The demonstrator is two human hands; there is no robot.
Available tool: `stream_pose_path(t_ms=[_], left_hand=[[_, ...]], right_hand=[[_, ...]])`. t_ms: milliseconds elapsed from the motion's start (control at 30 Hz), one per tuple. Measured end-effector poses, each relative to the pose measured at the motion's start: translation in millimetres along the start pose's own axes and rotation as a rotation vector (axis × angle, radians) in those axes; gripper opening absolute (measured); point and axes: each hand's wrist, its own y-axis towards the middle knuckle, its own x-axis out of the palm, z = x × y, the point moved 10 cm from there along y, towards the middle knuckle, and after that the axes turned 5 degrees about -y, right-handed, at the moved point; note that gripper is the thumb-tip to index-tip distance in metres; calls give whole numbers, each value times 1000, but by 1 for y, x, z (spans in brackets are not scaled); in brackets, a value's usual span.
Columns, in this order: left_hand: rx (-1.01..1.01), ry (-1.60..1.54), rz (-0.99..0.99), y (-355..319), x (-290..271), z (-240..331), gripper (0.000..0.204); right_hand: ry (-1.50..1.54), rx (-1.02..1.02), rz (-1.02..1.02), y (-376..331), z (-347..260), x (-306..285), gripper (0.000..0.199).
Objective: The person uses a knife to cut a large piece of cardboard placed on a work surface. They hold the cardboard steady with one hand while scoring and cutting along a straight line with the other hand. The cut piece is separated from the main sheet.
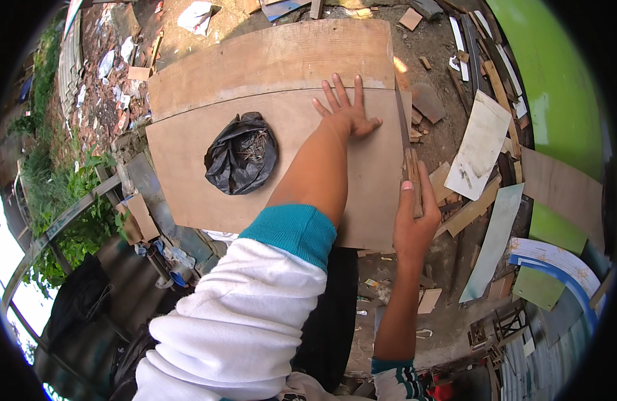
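Note:
A brown plywood sheet (181, 167) lies flat in front of me, with a second, lighter plywood panel (268, 57) along its far side. My left hand (348, 115) rests palm down near the sheet's far right part, fingers spread. At the right edge, my right hand (417, 217) grips a narrow wooden strip (411, 164), thumb on one side and fingers on the other. The strip runs along the sheet's edge; whether it touches is hard to tell. Left of my left forearm sits a black plastic bag (221, 164), rolled open, holding a heap of thin nails (253, 147).
To the right lie a whitish board (479, 144), a pale greenish plank (493, 240) and wood offcuts (479, 207), beside a bright green panel (555, 87). Rubble and litter (108, 87) cover the far left ground. A metal rail (54, 230) and plants stand at the left.

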Motion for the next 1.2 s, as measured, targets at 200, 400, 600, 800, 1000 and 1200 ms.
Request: stream_pose_path(t_ms=[200,400,600,800,1000,1200], left_hand=[[20,-32,7,-3,-1,4,119],[19,-51,34,-5,-10,-1,116],[39,-74,9,-5,-6,6,117],[18,-66,23,-4,-3,3,116],[-29,-13,16,-2,-4,-6,115],[25,2,5,-1,1,11,119]], right_hand=[[45,35,-8,5,14,3,43],[73,89,-25,8,17,9,44],[35,61,-21,8,19,2,45],[-64,-2,3,4,-21,-11,43],[-27,-5,-14,-19,-21,-4,45],[-41,-95,33,43,6,29,44]])
